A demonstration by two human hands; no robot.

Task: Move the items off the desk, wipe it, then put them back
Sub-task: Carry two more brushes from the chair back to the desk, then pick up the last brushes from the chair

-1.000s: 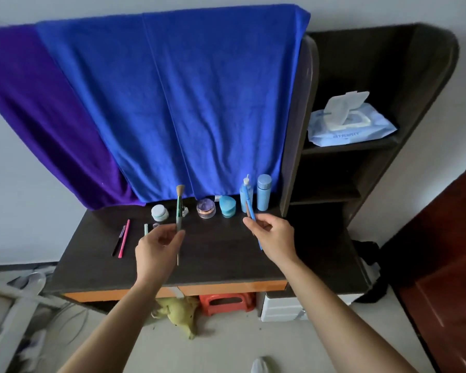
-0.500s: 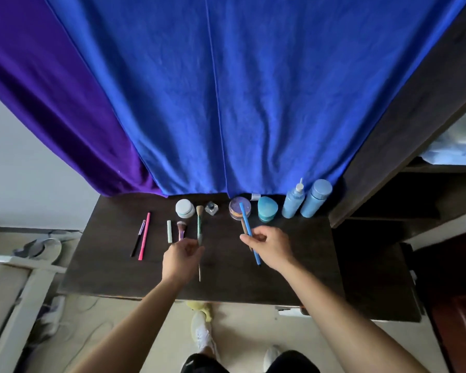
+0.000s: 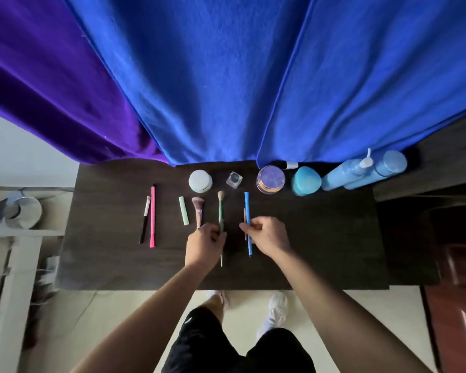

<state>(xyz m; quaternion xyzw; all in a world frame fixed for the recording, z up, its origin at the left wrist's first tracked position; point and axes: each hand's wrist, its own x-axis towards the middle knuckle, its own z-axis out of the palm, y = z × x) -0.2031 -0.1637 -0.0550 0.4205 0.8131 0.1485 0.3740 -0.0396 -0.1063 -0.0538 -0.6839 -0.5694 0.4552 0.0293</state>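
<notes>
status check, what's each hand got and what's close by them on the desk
Left hand grips the green-handled makeup brush. Right hand pinches the slim blue pencil. Pink-bristled brush lies close beside the left hand on the dark wooden desk.

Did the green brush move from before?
Yes. The green-handled brush in the left hand has come down: its bristles showed above the white jar before, and now show below it, nearer the person.
</notes>
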